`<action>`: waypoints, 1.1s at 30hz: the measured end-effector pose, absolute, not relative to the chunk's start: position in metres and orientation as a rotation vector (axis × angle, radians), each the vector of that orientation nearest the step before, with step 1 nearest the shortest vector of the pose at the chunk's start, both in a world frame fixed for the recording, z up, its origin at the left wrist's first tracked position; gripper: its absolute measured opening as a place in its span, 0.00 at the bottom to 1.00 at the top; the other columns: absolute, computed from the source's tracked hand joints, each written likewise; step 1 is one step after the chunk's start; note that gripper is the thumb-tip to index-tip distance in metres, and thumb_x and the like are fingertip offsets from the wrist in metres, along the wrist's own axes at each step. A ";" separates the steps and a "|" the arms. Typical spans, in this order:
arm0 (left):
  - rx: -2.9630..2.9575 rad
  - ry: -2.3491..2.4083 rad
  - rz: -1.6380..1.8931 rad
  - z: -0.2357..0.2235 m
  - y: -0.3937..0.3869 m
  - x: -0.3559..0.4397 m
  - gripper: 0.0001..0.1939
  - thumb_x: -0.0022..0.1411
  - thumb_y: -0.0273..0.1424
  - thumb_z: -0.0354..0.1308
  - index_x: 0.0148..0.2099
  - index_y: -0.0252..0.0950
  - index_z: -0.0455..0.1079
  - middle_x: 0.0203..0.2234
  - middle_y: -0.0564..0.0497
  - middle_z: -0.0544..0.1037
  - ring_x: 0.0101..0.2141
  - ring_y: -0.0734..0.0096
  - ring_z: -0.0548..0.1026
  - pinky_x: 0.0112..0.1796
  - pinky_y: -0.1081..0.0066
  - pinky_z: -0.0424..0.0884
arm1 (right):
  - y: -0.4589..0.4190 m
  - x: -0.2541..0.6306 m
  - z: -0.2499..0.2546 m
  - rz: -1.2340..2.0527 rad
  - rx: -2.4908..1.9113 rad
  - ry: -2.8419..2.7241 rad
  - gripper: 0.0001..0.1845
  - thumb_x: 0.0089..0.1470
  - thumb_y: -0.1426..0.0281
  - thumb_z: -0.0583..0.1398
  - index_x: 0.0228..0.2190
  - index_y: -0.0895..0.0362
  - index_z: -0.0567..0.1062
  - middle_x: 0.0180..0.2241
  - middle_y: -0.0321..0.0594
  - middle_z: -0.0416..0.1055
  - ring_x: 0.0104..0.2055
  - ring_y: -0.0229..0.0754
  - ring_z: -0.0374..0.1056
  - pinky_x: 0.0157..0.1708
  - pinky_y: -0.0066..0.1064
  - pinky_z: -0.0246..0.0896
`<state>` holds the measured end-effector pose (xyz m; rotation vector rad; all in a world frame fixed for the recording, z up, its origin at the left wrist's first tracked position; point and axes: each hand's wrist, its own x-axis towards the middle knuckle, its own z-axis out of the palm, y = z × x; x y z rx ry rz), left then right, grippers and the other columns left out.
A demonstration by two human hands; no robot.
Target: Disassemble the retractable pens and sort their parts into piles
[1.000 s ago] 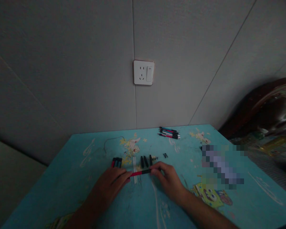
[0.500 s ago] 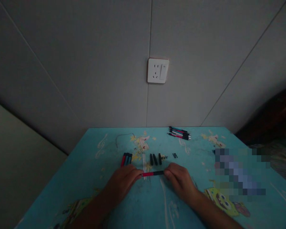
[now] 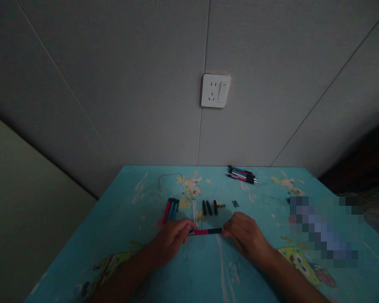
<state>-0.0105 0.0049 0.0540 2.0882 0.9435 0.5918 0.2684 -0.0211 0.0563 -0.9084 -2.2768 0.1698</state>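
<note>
A red and black pen [image 3: 206, 231] is held level just above the blue cartoon-print table [image 3: 151, 269]. My left hand [image 3: 173, 237] pinches its red end and my right hand [image 3: 244, 235] pinches its black end. Just beyond the pen lie two thin white refills [image 3: 194, 209], three black pen sections [image 3: 209, 207], and a few red and blue pen barrels [image 3: 171, 209] to the left. The fingertips hide both ends of the pen.
Several assembled pens [image 3: 241, 175] lie at the table's far edge near the wall. A small black part [image 3: 235, 204] and a thin wire [image 3: 167, 177] also rest on the table. A white wall socket [image 3: 215, 91] sits above. A blurred patch covers the table's right side.
The view has shifted, so everything sits further right in the frame. Both hands keep holding the pen by its ends, which now looks a little shorter between the fingers.
</note>
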 end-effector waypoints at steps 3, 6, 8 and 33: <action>2.178 0.931 0.621 0.056 0.004 -0.010 0.12 0.72 0.33 0.48 0.46 0.36 0.71 0.33 0.51 0.75 0.34 0.70 0.73 0.37 0.72 0.65 | -0.019 0.267 0.050 0.226 -0.976 -2.220 0.05 0.65 0.71 0.57 0.42 0.57 0.73 0.32 0.41 0.73 0.33 0.42 0.65 0.34 0.32 0.60; 2.248 0.932 0.626 0.050 0.006 -0.011 0.11 0.71 0.33 0.49 0.44 0.36 0.72 0.31 0.52 0.75 0.32 0.71 0.73 0.35 0.73 0.64 | -0.017 0.266 0.042 0.265 -0.977 -2.218 0.07 0.64 0.70 0.58 0.44 0.57 0.73 0.34 0.41 0.75 0.35 0.42 0.67 0.35 0.32 0.62; 2.283 0.945 0.627 0.044 0.007 -0.012 0.15 0.72 0.33 0.45 0.40 0.35 0.72 0.27 0.53 0.74 0.28 0.72 0.72 0.33 0.73 0.63 | -0.018 0.266 0.042 0.232 -0.933 -2.259 0.07 0.64 0.71 0.59 0.44 0.57 0.74 0.34 0.41 0.75 0.34 0.41 0.67 0.35 0.32 0.62; 2.754 1.039 0.840 0.029 0.008 -0.015 0.19 0.72 0.28 0.45 0.25 0.37 0.58 0.16 0.57 0.62 0.19 0.75 0.62 0.25 0.68 0.54 | -0.027 0.253 0.053 0.683 -1.176 -2.106 0.13 0.68 0.65 0.51 0.42 0.54 0.74 0.35 0.39 0.75 0.37 0.41 0.72 0.39 0.30 0.66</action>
